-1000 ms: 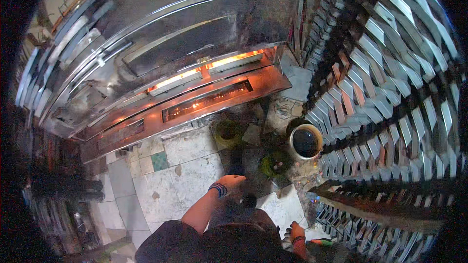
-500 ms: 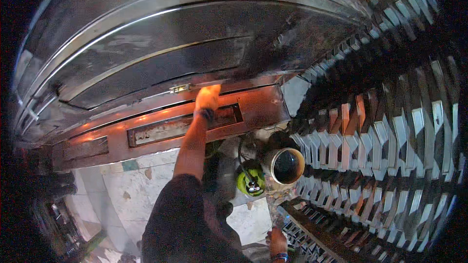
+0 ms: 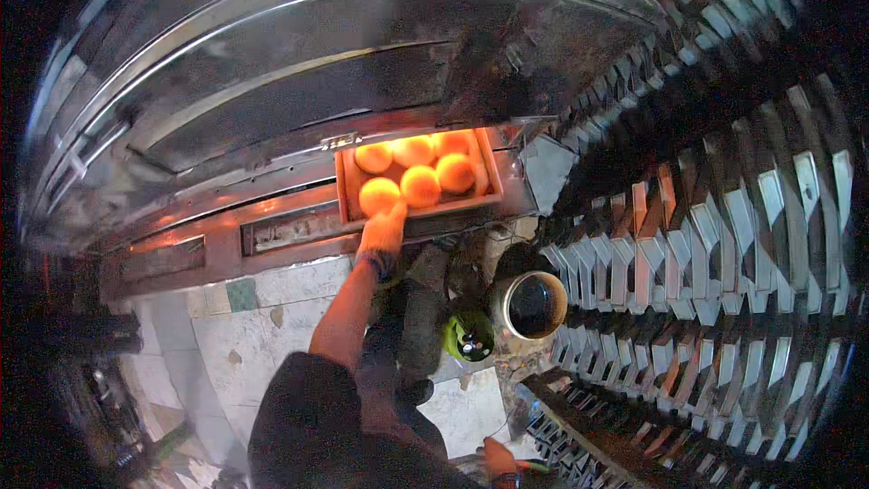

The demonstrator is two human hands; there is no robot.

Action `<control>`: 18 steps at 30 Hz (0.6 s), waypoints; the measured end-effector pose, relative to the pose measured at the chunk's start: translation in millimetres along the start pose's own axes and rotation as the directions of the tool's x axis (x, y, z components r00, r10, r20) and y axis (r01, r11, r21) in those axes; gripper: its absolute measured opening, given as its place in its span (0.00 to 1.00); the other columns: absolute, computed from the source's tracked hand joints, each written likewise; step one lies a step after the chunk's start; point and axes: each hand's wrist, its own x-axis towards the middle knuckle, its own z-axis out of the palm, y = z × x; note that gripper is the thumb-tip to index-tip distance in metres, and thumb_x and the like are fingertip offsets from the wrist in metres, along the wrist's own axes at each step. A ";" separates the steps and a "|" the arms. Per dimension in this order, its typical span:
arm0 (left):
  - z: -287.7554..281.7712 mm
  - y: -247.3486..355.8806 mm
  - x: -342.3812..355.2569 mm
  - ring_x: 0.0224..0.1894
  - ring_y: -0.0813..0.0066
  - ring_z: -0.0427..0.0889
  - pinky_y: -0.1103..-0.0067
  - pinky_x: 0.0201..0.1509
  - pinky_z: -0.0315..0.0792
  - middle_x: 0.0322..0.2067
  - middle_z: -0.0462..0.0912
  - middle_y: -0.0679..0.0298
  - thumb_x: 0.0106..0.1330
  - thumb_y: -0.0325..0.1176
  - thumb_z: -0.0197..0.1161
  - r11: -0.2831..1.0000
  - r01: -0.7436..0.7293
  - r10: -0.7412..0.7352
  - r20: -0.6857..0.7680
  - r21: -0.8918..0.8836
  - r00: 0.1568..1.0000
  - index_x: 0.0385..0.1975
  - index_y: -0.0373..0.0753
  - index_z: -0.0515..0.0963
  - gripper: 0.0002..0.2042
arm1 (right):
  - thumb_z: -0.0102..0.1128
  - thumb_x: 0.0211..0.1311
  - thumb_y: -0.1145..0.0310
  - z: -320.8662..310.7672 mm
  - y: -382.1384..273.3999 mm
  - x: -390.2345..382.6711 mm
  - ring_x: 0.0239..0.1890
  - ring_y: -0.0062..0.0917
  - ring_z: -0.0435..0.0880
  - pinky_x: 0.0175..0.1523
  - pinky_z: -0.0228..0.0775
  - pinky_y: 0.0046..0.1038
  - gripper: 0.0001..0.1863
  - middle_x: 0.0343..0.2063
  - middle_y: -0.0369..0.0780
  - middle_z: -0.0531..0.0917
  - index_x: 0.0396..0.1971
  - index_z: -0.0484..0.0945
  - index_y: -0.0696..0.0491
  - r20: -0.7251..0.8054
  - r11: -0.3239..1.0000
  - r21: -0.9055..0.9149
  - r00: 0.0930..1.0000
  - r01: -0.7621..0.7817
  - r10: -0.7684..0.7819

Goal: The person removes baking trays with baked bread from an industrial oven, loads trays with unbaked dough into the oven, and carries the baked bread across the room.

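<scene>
My left hand (image 3: 384,234) is closed on the front edge of a shallow rectangular tray (image 3: 496,183), its thumb over the rim. The tray sticks out of the oven's slot under bright orange light. On it sit several round, bun-like pieces (image 3: 421,186), lit orange, in two rows. The nearest left one lies right beside my fingertips. My right hand (image 3: 498,460) hangs low at the bottom edge, beside the stacked metal tins. Its fingers are partly cut off and blurred, so I cannot make out whether it holds anything.
A dark metal oven front (image 3: 299,72) spans the upper view. Stacked metal tins (image 3: 706,258) rise on the right. On the floor stand an open round bucket (image 3: 536,305) with dark contents and a green rounded container (image 3: 469,335). Pale tiles (image 3: 299,326) cover the floor.
The tray with the round pieces has come out of the oven slot toward me, with my left hand moving nearer on its edge. My right hand has shifted slightly left and down.
</scene>
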 end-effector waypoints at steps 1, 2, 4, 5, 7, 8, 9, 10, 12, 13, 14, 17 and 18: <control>-12.8 13.0 -31.2 0.40 0.44 0.84 0.54 0.42 0.77 0.33 0.83 0.45 0.72 0.34 0.48 0.998 0.033 -0.033 -0.006 -0.052 0.999 0.52 0.42 0.75 0.14 | 0.51 0.66 0.63 5.5 0.2 -7.7 0.44 0.48 0.84 0.44 0.76 0.44 0.09 0.36 0.50 0.83 0.35 0.73 0.53 0.120 0.966 0.084 0.965 -0.245 0.234; -28.0 21.4 -55.4 0.41 0.43 0.84 0.55 0.44 0.76 0.35 0.83 0.44 0.72 0.36 0.48 0.993 0.069 -0.071 -0.015 -0.097 0.997 0.51 0.42 0.76 0.14 | 0.51 0.66 0.63 13.0 11.7 -10.7 0.44 0.48 0.84 0.44 0.76 0.44 0.09 0.36 0.50 0.83 0.35 0.73 0.53 0.112 0.972 0.076 0.970 -0.223 0.214; -36.7 33.0 -87.9 0.43 0.42 0.83 0.56 0.47 0.75 0.38 0.83 0.44 0.71 0.40 0.49 0.925 0.309 -0.301 0.073 -0.220 0.951 0.49 0.41 0.78 0.15 | 0.52 0.65 0.64 52.8 52.3 -26.6 0.44 0.50 0.84 0.43 0.77 0.46 0.08 0.36 0.52 0.83 0.35 0.73 0.54 -0.058 0.992 0.122 0.997 -0.035 0.042; -37.2 40.2 -101.7 0.46 0.40 0.81 0.58 0.50 0.74 0.42 0.83 0.43 0.71 0.43 0.50 0.786 0.535 -0.496 0.200 -0.310 0.845 0.48 0.40 0.80 0.17 | 0.54 0.64 0.66 62.6 77.1 -27.4 0.43 0.51 0.84 0.43 0.77 0.47 0.07 0.36 0.52 0.83 0.36 0.72 0.53 -0.070 0.999 0.041 0.997 -0.012 0.015; -48.0 60.8 -123.9 0.48 0.39 0.80 0.59 0.51 0.73 0.44 0.83 0.43 0.70 0.45 0.50 0.724 0.587 -0.584 0.130 -0.363 0.801 0.46 0.39 0.81 0.18 | 0.54 0.62 0.69 60.0 81.1 -45.3 0.42 0.52 0.84 0.44 0.75 0.48 0.07 0.36 0.53 0.84 0.38 0.74 0.53 -0.141 0.996 0.014 0.986 -0.087 0.088; -52.8 70.6 -132.7 0.49 0.39 0.79 0.60 0.53 0.72 0.46 0.83 0.43 0.70 0.47 0.51 0.649 0.636 -0.678 0.060 -0.418 0.732 0.44 0.38 0.82 0.20 | 0.54 0.61 0.71 54.8 80.1 -53.1 0.42 0.53 0.83 0.45 0.74 0.49 0.08 0.36 0.54 0.84 0.40 0.77 0.52 -0.202 0.988 -0.017 0.968 -0.155 0.148; -38.7 74.9 -141.0 0.50 0.39 0.79 0.60 0.54 0.71 0.45 0.83 0.43 0.70 0.47 0.51 0.570 0.422 -0.713 -0.170 -0.705 0.680 0.48 0.36 0.78 0.21 | 0.56 0.59 0.70 58.2 93.5 -59.1 0.40 0.52 0.84 0.43 0.74 0.49 0.10 0.32 0.52 0.84 0.41 0.77 0.52 -0.252 0.990 0.060 0.957 -0.132 0.142; -28.5 83.2 -142.2 0.50 0.39 0.79 0.60 0.54 0.71 0.45 0.83 0.43 0.70 0.47 0.51 0.568 0.413 -0.703 -0.158 -0.712 0.694 0.48 0.36 0.78 0.21 | 0.56 0.59 0.70 65.4 102.5 -69.7 0.40 0.52 0.84 0.43 0.74 0.49 0.10 0.32 0.52 0.84 0.41 0.77 0.52 -0.266 0.987 0.068 0.951 -0.146 0.159; -12.4 96.8 -139.8 0.49 0.40 0.79 0.59 0.54 0.71 0.44 0.82 0.41 0.69 0.45 0.51 0.455 0.410 -0.802 -0.164 -0.790 0.574 0.49 0.31 0.73 0.21 | 0.59 0.58 0.69 78.7 118.9 -86.6 0.40 0.50 0.84 0.43 0.75 0.47 0.12 0.33 0.51 0.85 0.42 0.78 0.51 -0.207 0.929 0.125 0.907 -0.349 0.368; -10.4 118.2 -130.4 0.49 0.40 0.79 0.58 0.54 0.70 0.44 0.81 0.36 0.67 0.46 0.54 0.521 0.458 -0.800 -0.225 -0.720 0.557 0.47 0.29 0.70 0.22 | 0.59 0.59 0.65 97.2 156.5 -93.6 0.31 0.49 0.84 0.37 0.76 0.47 0.09 0.25 0.49 0.82 0.36 0.73 0.51 -0.179 0.973 -0.104 0.967 -0.204 0.183; 5.5 78.9 -124.5 0.48 0.40 0.81 0.58 0.53 0.72 0.43 0.81 0.35 0.63 0.46 0.57 0.399 0.621 -0.888 -0.114 -0.675 0.446 0.45 0.30 0.71 0.23 | 0.59 0.59 0.65 114.0 173.4 -89.4 0.31 0.49 0.84 0.37 0.76 0.47 0.09 0.25 0.49 0.82 0.36 0.73 0.51 -0.140 0.979 -0.137 0.982 -0.147 0.128; 31.0 67.6 -98.5 0.48 0.41 0.82 0.59 0.53 0.75 0.43 0.83 0.37 0.59 0.44 0.58 0.265 0.776 -0.949 -0.014 -0.572 0.314 0.46 0.31 0.75 0.23 | 0.59 0.60 0.64 175.7 242.2 -94.5 0.31 0.49 0.84 0.37 0.76 0.47 0.09 0.26 0.49 0.82 0.37 0.73 0.51 -0.090 0.981 -0.171 0.993 -0.094 0.080; 37.9 42.0 -90.7 0.48 0.42 0.83 0.60 0.54 0.75 0.43 0.83 0.38 0.57 0.42 0.58 0.313 0.823 -0.939 -0.022 -0.473 0.344 0.45 0.31 0.77 0.22 | 0.59 0.60 0.64 198.1 262.0 -85.8 0.31 0.49 0.84 0.37 0.76 0.47 0.09 0.26 0.49 0.83 0.37 0.73 0.51 -0.078 0.982 -0.186 0.997 -0.029 0.015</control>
